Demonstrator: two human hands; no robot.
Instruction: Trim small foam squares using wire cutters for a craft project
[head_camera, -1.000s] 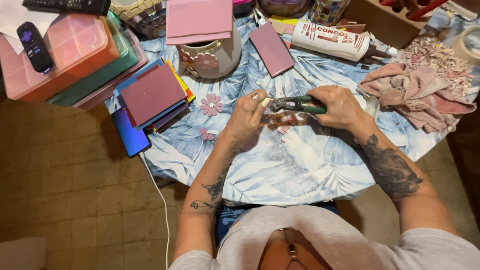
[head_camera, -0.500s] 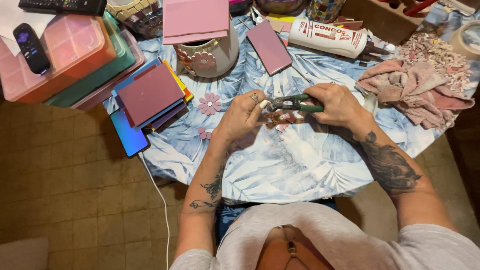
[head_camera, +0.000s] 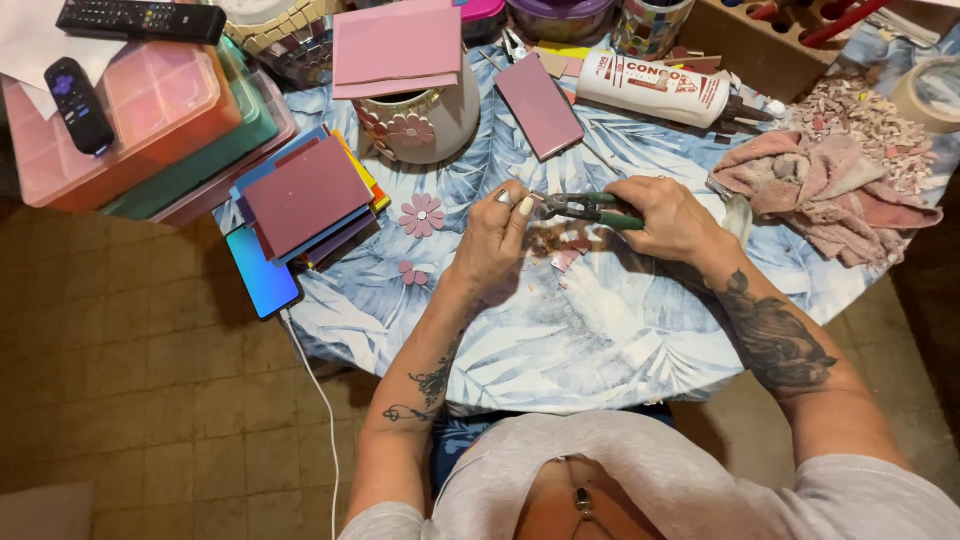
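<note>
**Nippers and a small piece, held over the middle of the table**

Your left hand (head_camera: 492, 235) pinched something small at the jaws of the green-handled nippers (head_camera: 590, 208), which your right hand (head_camera: 668, 215) gripped closed around the handles; the piece itself was too small to make out. You held both above a scatter of chips (head_camera: 562, 245), likely so offcuts dropped there. Toward the table's (head_camera: 560, 340) far edge lay a pink tile (head_camera: 539, 92) and a glue bottle (head_camera: 655, 82), partly cut off.
</note>
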